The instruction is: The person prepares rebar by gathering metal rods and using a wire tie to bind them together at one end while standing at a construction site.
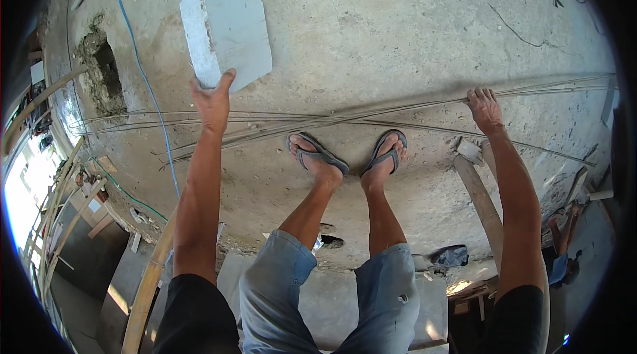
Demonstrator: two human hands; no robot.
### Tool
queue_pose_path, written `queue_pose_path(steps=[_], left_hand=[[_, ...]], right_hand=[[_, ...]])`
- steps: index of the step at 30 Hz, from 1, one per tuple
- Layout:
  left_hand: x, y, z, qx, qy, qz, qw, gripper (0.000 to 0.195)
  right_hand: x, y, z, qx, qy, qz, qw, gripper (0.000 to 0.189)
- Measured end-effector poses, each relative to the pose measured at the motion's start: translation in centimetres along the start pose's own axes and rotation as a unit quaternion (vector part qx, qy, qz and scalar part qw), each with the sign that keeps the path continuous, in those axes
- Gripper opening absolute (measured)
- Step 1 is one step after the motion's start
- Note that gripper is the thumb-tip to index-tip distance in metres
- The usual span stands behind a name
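My left hand (pixel 213 100) grips the near end of a pale, rough-edged block (pixel 239 33), thumb on its flat face and fingers by its broken side. Out to the right, my right hand (pixel 484 107) is closed around a bundle of long thin metal rods (pixel 413 106). The bundle slants across the concrete floor in front of my sandalled feet. More thin rods (pixel 268 114) cross under or beside it near the middle. Whether the block rests on the floor or is lifted, I cannot tell.
A blue cord (pixel 141 68) runs along the floor at left, beside a broken hole (pixel 107 68). Bamboo poles (pixel 144 299) stand at lower left. Thick round poles (pixel 480 204) and a black plastic bag (pixel 450 256) lie at right. Another person (pixel 562 264) is at the far right edge.
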State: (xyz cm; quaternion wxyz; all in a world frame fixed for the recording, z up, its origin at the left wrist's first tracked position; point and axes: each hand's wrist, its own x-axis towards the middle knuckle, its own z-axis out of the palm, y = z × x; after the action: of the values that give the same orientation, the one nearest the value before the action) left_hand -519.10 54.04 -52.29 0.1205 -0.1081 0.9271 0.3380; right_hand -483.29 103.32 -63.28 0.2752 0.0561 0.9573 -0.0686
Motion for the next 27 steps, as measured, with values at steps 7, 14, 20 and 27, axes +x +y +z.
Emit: queue_pose_path(steps=[7, 14, 20, 27], left_hand=[[0.2, 4.2, 2.2, -0.175, -0.133, 0.001, 0.975, 0.056], [2.6, 1.2, 6.2, -0.261, -0.244, -0.159, 0.92, 0.067], [6.3, -2.1, 5.9, -0.269, -0.28, -0.191, 0.902, 0.057], [6.8, -4.2, 3.9, -0.143, -0.24, -0.163, 0.946, 0.083]], right_hand=[[-2.3, 0.3, -3.2, 0.008, -0.043, -0.002, 0.999, 0.027], [-1.7, -0.2, -5.3, 0.048, -0.048, -0.004, 0.998, 0.025], [-2.3, 0.2, -5.4, 0.054, -0.053, -0.005, 0.997, 0.024], [-1.9, -0.9, -6.8, 0.074, -0.019, -0.032, 0.997, 0.021]])
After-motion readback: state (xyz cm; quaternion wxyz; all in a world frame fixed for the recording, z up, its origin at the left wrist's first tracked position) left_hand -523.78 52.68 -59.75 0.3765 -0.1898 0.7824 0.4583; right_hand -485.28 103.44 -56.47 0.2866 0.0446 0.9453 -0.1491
